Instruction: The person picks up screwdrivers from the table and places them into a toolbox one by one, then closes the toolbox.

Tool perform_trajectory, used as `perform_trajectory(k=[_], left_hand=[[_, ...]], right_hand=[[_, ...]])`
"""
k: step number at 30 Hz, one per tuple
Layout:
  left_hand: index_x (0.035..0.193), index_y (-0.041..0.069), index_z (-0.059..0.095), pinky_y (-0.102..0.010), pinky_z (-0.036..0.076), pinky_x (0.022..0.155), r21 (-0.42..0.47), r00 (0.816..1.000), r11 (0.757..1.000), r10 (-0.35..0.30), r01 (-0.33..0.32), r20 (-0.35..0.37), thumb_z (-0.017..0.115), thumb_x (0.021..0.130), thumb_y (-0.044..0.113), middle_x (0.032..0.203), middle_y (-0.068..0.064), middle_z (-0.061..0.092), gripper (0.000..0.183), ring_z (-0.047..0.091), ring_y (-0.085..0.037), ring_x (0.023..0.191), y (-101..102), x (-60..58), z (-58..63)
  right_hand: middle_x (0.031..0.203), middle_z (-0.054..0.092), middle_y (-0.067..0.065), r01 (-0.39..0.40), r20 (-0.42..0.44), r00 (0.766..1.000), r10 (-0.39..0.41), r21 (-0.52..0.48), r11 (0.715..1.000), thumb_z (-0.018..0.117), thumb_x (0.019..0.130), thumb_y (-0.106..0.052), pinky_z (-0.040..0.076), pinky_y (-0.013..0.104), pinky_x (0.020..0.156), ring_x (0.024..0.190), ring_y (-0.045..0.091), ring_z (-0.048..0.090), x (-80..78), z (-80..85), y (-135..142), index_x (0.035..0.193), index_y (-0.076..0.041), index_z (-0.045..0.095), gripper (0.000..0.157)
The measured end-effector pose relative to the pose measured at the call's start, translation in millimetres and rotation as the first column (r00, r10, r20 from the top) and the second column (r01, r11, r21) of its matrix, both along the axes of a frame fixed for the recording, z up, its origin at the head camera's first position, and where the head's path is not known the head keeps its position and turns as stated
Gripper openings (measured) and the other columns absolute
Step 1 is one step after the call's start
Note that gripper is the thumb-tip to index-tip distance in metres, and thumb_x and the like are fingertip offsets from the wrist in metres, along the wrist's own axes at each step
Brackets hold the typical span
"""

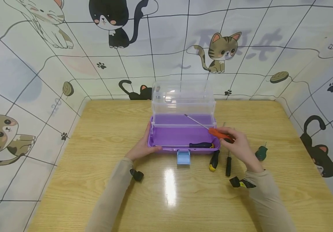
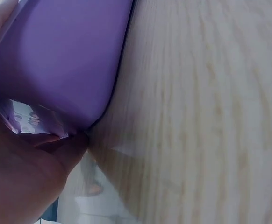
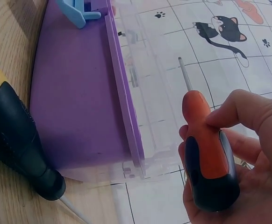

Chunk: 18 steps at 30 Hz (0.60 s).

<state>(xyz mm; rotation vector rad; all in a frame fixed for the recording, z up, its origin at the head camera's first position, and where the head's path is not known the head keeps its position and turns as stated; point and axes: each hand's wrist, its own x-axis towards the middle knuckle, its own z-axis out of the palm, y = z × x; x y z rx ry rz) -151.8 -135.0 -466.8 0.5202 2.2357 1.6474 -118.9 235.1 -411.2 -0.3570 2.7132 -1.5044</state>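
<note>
A purple toolbox [image 1: 169,137] stands on the table with its clear lid [image 1: 183,96] raised at the back. My left hand [image 1: 143,145] holds the box by its left end, thumb along the front rim; in the left wrist view its fingers curl round the corner. Above the box's right end, my right hand [image 1: 237,141] grips an orange-and-black screwdriver [image 3: 206,149] by the handle. The shaft of that screwdriver points left and back over the open box. Inside, along the front wall, lies a screwdriver with a dark handle [image 1: 201,145].
Beside the box's front right corner lie a black-and-yellow screwdriver [image 1: 214,161] and a black-handled one [image 1: 228,166]. A green-handled screwdriver [image 1: 261,152] is farther right. The light blue latch [image 1: 183,158] hangs down at the box's front. Cat-printed walls enclose the wooden table [image 1: 111,119].
</note>
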Motion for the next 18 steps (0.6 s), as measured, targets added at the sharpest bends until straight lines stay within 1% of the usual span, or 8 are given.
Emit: perform_trajectory(k=[3, 4, 6, 9, 12, 15, 18], left_hand=[[0.138, 0.033, -0.018, -0.041, 0.014, 0.104, 0.011, 0.999, 1.000, -0.018, 0.019, -0.034, 0.078, 0.069, 0.015, 0.148, 0.002, -0.012, 0.119, 0.008, -0.021, 0.132, 1, -3.0, 0.2], [0.139, 0.033, -0.018, -0.043, 0.014, 0.104, 0.009, 0.999, 1.000, -0.021, 0.021, -0.046, 0.078, 0.068, 0.016, 0.148, 0.002, -0.011, 0.120, 0.008, -0.021, 0.132, 1, -4.0, 0.6], [0.139, 0.033, -0.017, -0.045, 0.015, 0.103, 0.004, 0.997, 1.000, -0.025, 0.025, -0.073, 0.079, 0.067, 0.015, 0.148, 0.000, -0.009, 0.121, 0.009, -0.023, 0.132, 2, -6.5, 1.4], [0.140, 0.030, -0.015, -0.047, 0.015, 0.103, -0.024, 0.994, 1.000, -0.018, 0.015, -0.108, 0.080, 0.065, 0.017, 0.149, -0.003, -0.006, 0.121, 0.009, -0.024, 0.132, 3, -10.0, 4.0], [0.141, 0.023, -0.013, -0.048, 0.012, 0.103, -0.048, 0.991, 0.999, -0.016, 0.009, -0.133, 0.080, 0.064, 0.018, 0.148, -0.006, -0.005, 0.122, 0.007, -0.025, 0.133, 5, -12.6, 7.7], [0.141, 0.019, -0.014, -0.048, 0.011, 0.103, -0.067, 0.990, 0.998, -0.022, 0.012, -0.139, 0.081, 0.064, 0.018, 0.148, -0.008, -0.005, 0.123, 0.005, -0.026, 0.132, 7, -13.3, 11.2], [0.141, 0.019, -0.016, -0.049, 0.011, 0.103, -0.067, 0.992, 0.998, -0.030, 0.022, -0.121, 0.081, 0.064, 0.016, 0.148, -0.009, -0.005, 0.123, 0.006, -0.027, 0.132, 8, -13.1, 13.6]], right_hand=[[0.111, 0.053, 0.010, -0.022, 0.011, 1.000, 0.022, -0.002, 1.000, 0.059, 0.082, -0.003, 0.038, 0.026, 0.043, 0.071, 0.024, 0.044, 0.5, -1.5, 0, 0.120, -0.013, 0.057, 0.039], [0.111, 0.053, 0.009, -0.028, 0.015, 0.999, 0.028, -0.004, 1.000, 0.059, 0.082, -0.004, 0.039, 0.026, 0.043, 0.071, 0.024, 0.044, -0.9, -5.2, 2, 0.119, -0.015, 0.057, 0.039], [0.111, 0.052, 0.009, -0.043, 0.021, 0.999, 0.043, -0.006, 0.999, 0.060, 0.083, -0.006, 0.039, 0.027, 0.042, 0.067, 0.024, 0.044, -1.2, -6.7, 2, 0.120, -0.016, 0.057, 0.038], [0.112, 0.051, 0.011, -0.063, 0.027, 0.998, 0.064, -0.017, 0.998, 0.060, 0.083, -0.006, 0.040, 0.027, 0.041, 0.062, 0.023, 0.045, -1.7, -8.4, 2, 0.119, -0.017, 0.057, 0.038], [0.110, 0.053, 0.011, -0.069, 0.035, 0.997, 0.070, -0.018, 0.997, 0.061, 0.082, -0.005, 0.038, 0.027, 0.039, 0.053, 0.020, 0.043, -2.0, -9.9, 2, 0.118, -0.018, 0.057, 0.039], [0.109, 0.055, 0.011, -0.069, 0.034, 0.997, 0.069, -0.009, 0.998, 0.061, 0.081, -0.004, 0.037, 0.026, 0.040, 0.054, 0.019, 0.043, -2.2, -11.0, 1, 0.117, -0.018, 0.058, 0.039], [0.112, 0.055, 0.011, -0.074, 0.027, 0.997, 0.073, 0.012, 0.997, 0.061, 0.081, -0.004, 0.037, 0.026, 0.041, 0.060, 0.020, 0.044, -1.7, -11.7, 1, 0.117, -0.016, 0.058, 0.038]])
